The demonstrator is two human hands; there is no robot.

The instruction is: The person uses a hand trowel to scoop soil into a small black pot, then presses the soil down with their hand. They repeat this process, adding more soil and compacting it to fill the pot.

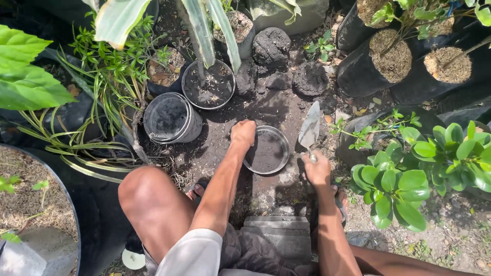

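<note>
- Bare, dark ground (266, 110) between potted plants, outdoors in strong sun; a person squats low, knees wide, both arms reaching forward
- Left hand (243, 133) closes on the far-left rim of a round pot (267, 151), probably to hold it steady; the pot stands upright on the soil just ahead of the feet, with dark soil inside
- Right hand (317, 168) grips the handle of a trowel (310, 127), fingers wrapped shut; the blade points up and away, just beside the pot's right rim, tilted as if ready to scoop
- Two more pots stand to the left: an empty black pot (171, 117) and, touching it behind, a soil-filled pot (208, 84) with a leafy stem
- Dark soil clumps (286, 61) lie beyond, near the trowel's reach
- Black grow bags (381, 64) with brown fill line the upper right; a glossy shrub (419, 168) crowds the right arm
- Concrete step (279, 230) lies under the person
</note>
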